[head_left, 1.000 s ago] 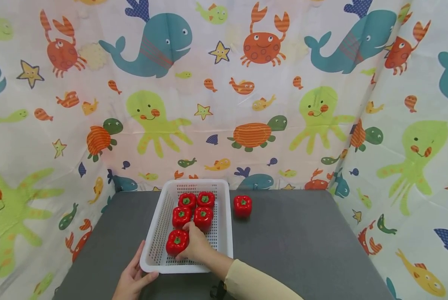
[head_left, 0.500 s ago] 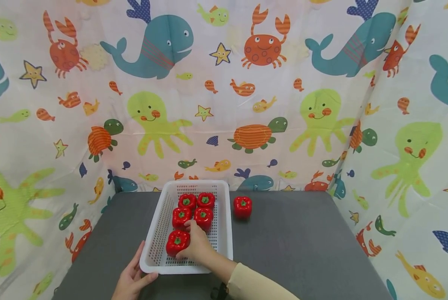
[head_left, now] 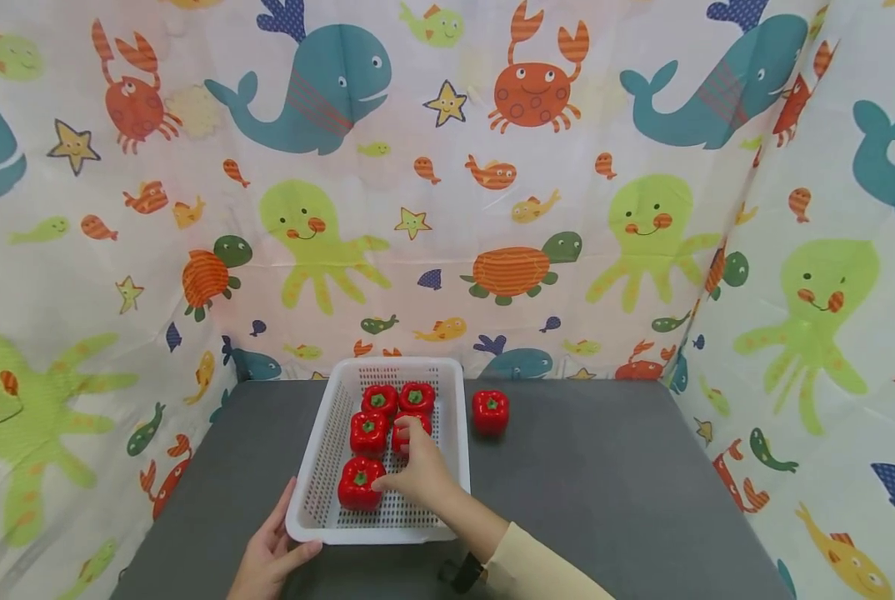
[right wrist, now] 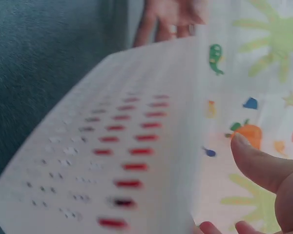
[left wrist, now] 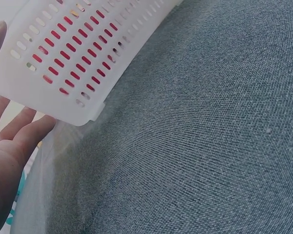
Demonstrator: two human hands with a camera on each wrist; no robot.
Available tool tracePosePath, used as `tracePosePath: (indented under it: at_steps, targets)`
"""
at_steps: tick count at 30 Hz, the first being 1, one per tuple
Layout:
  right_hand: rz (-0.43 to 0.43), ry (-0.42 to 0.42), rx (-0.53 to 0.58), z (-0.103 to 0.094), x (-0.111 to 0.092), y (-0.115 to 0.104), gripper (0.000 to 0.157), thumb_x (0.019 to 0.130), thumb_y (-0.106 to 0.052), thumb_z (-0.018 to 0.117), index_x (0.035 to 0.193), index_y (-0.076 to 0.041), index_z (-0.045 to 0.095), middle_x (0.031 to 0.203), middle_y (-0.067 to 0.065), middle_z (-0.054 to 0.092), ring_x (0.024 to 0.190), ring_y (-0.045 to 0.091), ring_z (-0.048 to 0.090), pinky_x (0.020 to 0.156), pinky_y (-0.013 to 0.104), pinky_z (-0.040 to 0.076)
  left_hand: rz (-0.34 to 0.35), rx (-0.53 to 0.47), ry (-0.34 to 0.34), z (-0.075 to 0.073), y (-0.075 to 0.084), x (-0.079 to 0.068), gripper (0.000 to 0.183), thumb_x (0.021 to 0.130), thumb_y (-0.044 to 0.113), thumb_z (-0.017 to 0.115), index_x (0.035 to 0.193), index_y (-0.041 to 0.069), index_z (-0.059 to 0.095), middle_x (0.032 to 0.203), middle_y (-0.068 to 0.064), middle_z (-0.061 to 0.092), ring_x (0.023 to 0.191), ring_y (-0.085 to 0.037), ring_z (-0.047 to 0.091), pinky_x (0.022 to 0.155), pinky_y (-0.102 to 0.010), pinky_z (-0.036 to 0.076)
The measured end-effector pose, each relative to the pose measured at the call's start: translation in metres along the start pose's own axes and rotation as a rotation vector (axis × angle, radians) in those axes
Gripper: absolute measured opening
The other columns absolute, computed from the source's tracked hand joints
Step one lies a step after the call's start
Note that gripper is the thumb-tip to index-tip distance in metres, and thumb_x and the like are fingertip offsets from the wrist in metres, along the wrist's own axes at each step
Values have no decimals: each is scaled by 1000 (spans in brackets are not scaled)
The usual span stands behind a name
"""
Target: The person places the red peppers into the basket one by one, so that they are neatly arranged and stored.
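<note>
A white perforated plastic basket [head_left: 308, 467] holds several red bell peppers in two columns. At its front-left corner my left hand [head_left: 266, 554] holds the basket, thumb along the front wall and fingers along the left side. The left wrist view shows these fingers [left wrist: 31, 131] against the basket's edge. My right hand [head_left: 427, 477] is over the inside of the basket, thumb and fingers spread, holding nothing. Its thumb tip is beside the front-left bell pepper [head_left: 359, 487]; its fingers partly cover another bell pepper [head_left: 420, 422]. In the right wrist view the thumb [right wrist: 259, 163] is extended.
One more red bell pepper [head_left: 490, 412] stands on the dark grey table [head_left: 582, 483], right of the basket. Behind and on both sides hangs a white curtain [head_left: 417, 283] printed with sea animals. A black strap [head_left: 462, 573] is by the right forearm.
My right hand has let go of the front-left bell pepper and moved right and slightly up, its fingers spreading. The pepper stays in the basket. My left hand keeps its place at the corner.
</note>
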State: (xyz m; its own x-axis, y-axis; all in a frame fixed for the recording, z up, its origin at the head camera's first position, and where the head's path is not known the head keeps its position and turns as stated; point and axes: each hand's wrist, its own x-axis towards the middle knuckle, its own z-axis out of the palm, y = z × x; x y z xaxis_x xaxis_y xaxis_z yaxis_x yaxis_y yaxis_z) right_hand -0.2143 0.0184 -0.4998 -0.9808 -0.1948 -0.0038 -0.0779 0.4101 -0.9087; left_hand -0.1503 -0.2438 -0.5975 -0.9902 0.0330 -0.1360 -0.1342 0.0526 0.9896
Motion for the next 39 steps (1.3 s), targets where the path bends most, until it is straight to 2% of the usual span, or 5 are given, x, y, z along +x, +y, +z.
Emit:
tracePosePath:
  at_steps: [7,15,20,23,39]
  targets:
    - [-19,-31,35,-32,-8,-9,88,73,-28,92,143,-19,39,144,14,52,129,38,55,90,49,59,-38,19,11,0,3,2,105,86,15,81,164,28,11,168,-5,20,148,-32,31,101,-31,50]
    - [-85,59,132,-69,-12,-4,85,77,-34,89,144,-18,40,140,11,55,127,38,57,94,49,58,-25,35,10,1,7,3,102,88,14,79,163,29,12,168,-8,20,148,-32,30,101,-31,50]
    - [-114,125,156,-92,-10,3,81,79,-25,88,144,-20,40,140,10,55,126,34,58,95,47,57,-10,40,4,1,8,2,105,86,14,81,163,28,13,168,-8,22,142,-15,39,101,-26,51]
    - [-137,171,161,-104,-6,10,81,79,-21,88,145,-19,40,140,9,56,127,34,59,95,47,57,-11,42,8,2,7,0,106,84,14,82,164,27,12,168,-8,22,134,1,43,100,-25,51]
    - [-168,361,70,-141,26,82,79,79,-31,88,144,-23,42,144,7,54,135,33,50,107,58,47,-10,38,16,0,0,1,107,84,16,82,164,26,11,168,-4,21,131,7,43,101,-21,50]
